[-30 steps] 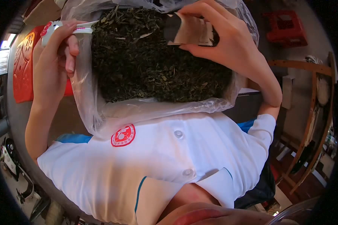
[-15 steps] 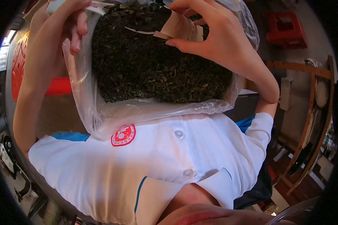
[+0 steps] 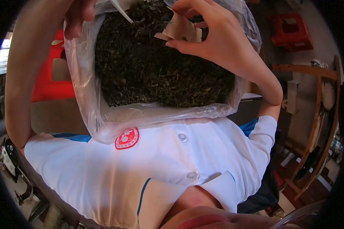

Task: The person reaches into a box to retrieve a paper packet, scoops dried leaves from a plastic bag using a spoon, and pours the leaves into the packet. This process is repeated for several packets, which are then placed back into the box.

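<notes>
My right hand [image 3: 223,42] is pinching a small tan paper pouch [image 3: 182,29] between thumb and fingertips, holding it with its mouth open just above the dried tea leaves [image 3: 160,72]. My left hand [image 3: 78,10] is curling closed around the handle of a white scoop [image 3: 121,9]. Most of that grip is running off the top edge, so I am seeing only the knuckles and a strip of the scoop.

A second ago this hand was holding the scoop out at the left rim of the bag. It has since been lifting up and inward, so the scoop is now angling down over the leaves with its tip close beside the pouch. The pouch has been shifting only slightly in my right hand.

Below both hands, the clear plastic bag [image 3: 88,95] is holding the leaves, and its lower edge is pressing against my white shirt [image 3: 172,160]. Out past my left arm a red box [image 3: 46,82] is showing. Beyond my right hand a red stool [image 3: 290,26] is standing, well apart, and a wooden frame [image 3: 317,114] is leaning nearer me.
</notes>
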The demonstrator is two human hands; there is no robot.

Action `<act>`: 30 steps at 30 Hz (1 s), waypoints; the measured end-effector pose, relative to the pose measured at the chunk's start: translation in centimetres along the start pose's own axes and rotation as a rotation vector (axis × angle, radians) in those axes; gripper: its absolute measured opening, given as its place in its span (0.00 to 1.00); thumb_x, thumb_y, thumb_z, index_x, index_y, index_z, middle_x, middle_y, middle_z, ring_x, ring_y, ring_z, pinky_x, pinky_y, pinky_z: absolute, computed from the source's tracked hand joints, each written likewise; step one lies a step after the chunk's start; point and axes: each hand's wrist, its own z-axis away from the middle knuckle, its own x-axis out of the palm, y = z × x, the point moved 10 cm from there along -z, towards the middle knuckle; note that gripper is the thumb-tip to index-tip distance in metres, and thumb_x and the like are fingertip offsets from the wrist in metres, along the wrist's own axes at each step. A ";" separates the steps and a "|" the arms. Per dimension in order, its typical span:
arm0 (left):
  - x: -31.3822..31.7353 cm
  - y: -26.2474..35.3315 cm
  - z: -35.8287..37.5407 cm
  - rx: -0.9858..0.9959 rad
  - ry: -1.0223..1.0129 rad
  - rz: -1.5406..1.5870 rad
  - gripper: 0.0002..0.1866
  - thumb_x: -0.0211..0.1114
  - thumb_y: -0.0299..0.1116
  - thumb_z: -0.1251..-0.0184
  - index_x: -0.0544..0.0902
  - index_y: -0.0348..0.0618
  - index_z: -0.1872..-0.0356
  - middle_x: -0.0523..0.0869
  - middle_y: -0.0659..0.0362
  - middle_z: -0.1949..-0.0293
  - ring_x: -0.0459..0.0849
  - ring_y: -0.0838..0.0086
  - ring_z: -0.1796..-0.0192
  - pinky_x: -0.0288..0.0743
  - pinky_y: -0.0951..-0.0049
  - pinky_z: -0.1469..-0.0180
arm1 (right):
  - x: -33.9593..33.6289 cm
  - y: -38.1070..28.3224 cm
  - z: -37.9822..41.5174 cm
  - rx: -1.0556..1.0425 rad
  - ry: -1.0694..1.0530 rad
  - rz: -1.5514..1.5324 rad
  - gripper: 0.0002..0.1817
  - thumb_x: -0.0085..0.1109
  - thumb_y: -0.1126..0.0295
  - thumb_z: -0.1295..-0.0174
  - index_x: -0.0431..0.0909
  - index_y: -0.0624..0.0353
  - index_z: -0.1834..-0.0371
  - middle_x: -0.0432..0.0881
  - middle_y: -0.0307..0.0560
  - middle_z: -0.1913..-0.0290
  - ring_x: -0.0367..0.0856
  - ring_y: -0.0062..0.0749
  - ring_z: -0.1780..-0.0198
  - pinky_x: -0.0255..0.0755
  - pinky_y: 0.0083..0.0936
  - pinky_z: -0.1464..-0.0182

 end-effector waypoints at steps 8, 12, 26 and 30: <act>1.5 4.7 1.4 -0.018 0.044 -0.083 0.11 0.58 0.26 0.32 0.79 0.35 0.76 0.77 0.60 0.88 0.74 0.80 0.90 0.66 0.82 0.88 | 0.2 -0.7 0.2 -0.071 0.084 -0.022 0.28 0.71 0.61 0.46 0.72 0.62 0.47 0.76 0.54 0.50 0.80 0.48 0.49 0.75 0.35 0.48; 1.7 5.1 2.0 -0.038 0.044 -0.107 0.11 0.58 0.26 0.32 0.79 0.35 0.76 0.77 0.60 0.88 0.74 0.80 0.89 0.66 0.82 0.88 | 0.9 0.2 0.5 -0.028 0.082 -0.030 0.28 0.71 0.61 0.46 0.71 0.62 0.46 0.76 0.53 0.49 0.80 0.48 0.49 0.75 0.35 0.48; 0.9 5.7 2.8 -0.062 0.050 -0.070 0.08 0.56 0.26 0.31 0.77 0.36 0.71 0.79 0.60 0.85 0.78 0.79 0.85 0.70 0.80 0.83 | 0.9 1.0 0.5 -0.034 0.070 -0.071 0.28 0.70 0.61 0.46 0.72 0.64 0.47 0.75 0.54 0.49 0.80 0.45 0.48 0.75 0.31 0.48; -0.6 2.2 3.7 0.124 0.184 -0.365 0.18 0.53 0.45 0.25 0.84 0.41 0.53 0.72 0.66 0.84 0.69 0.85 0.85 0.61 0.85 0.82 | 0.7 0.7 0.4 -0.060 0.116 -0.094 0.27 0.71 0.63 0.47 0.72 0.65 0.47 0.76 0.54 0.51 0.80 0.43 0.49 0.75 0.31 0.48</act>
